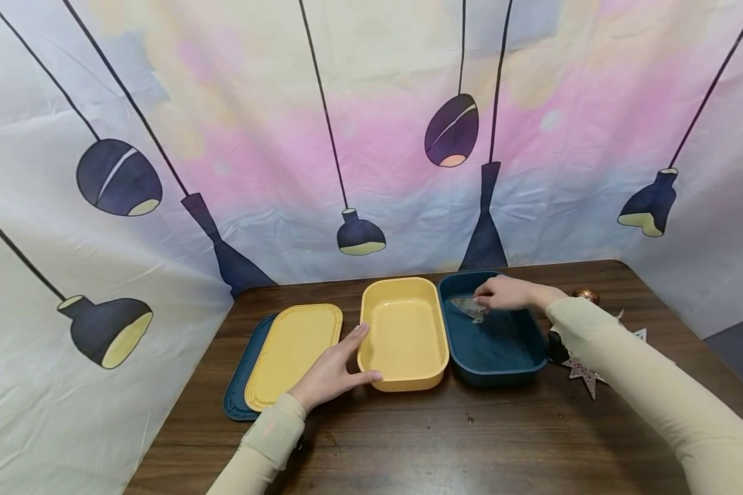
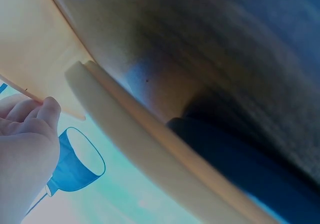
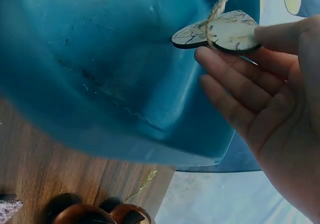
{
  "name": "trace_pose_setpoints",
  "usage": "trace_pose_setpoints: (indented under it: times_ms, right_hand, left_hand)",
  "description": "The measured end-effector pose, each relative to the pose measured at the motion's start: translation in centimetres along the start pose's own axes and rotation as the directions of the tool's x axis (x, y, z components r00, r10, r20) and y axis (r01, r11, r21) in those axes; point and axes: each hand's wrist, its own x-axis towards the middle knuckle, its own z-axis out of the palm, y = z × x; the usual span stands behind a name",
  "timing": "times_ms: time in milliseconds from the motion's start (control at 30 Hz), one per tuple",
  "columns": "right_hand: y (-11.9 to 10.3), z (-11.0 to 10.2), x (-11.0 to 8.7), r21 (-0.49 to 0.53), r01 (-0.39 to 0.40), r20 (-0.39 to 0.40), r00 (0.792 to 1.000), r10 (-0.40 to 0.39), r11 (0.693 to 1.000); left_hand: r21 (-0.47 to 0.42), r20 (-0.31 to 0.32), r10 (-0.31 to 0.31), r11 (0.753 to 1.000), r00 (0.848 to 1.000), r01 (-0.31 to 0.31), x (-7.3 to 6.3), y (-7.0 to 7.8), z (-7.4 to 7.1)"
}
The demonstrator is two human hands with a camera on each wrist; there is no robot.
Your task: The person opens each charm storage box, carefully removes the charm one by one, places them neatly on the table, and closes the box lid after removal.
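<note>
In the head view, my left hand rests against the left side of a yellow box, fingers spread, thumb near its front corner. The left wrist view shows fingertips touching the rim of that yellow box. My right hand reaches over the dark blue box on its right. Between thumb and fingers it pinches a flat, printed hanging ornament with a rounded, heart-like outline. Up close in the right wrist view, the ornament has a twine loop and hangs inside the blue box.
A yellow lid lies overlapping a dark blue lid at the table's left. Right of the blue box, partly under my right forearm, lie a glittery star ornament and a copper-coloured ball. A printed cloth hangs behind the table.
</note>
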Motion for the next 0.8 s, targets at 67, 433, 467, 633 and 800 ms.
trace_pose_setpoints:
  times_ms: [67,433,467,633,800]
  right_hand:
    - [-0.01,0.04,0.02,-0.004,-0.007,-0.009,1.0,0.007,1.0]
    - [0.14,0.07,-0.17,-0.03,-0.01,-0.056,0.998,0.009,0.999]
    - [0.15,0.05,-0.17,-0.032,-0.009,-0.061,0.998,0.007,0.999]
    - [0.25,0.01,-0.06,-0.047,0.008,-0.078,0.997,-0.012,0.999]
    - [0.27,0.08,0.16,-0.066,0.028,-0.087,0.996,-0.034,0.997]
  left_hand:
    - [-0.004,-0.003,0.005,1.0,1.0,-0.005,-0.05,0.05,-0.03]
    - [-0.003,-0.01,0.016,1.0,1.0,-0.016,0.02,0.01,-0.09]
    - [-0.002,-0.012,0.019,1.0,1.0,-0.019,0.03,0.0,-0.1]
    - [0.002,-0.015,0.02,1.0,1.0,-0.02,0.07,0.01,-0.11]
    - [0.003,-0.016,0.018,1.0,1.0,-0.018,0.08,-0.09,0.0]
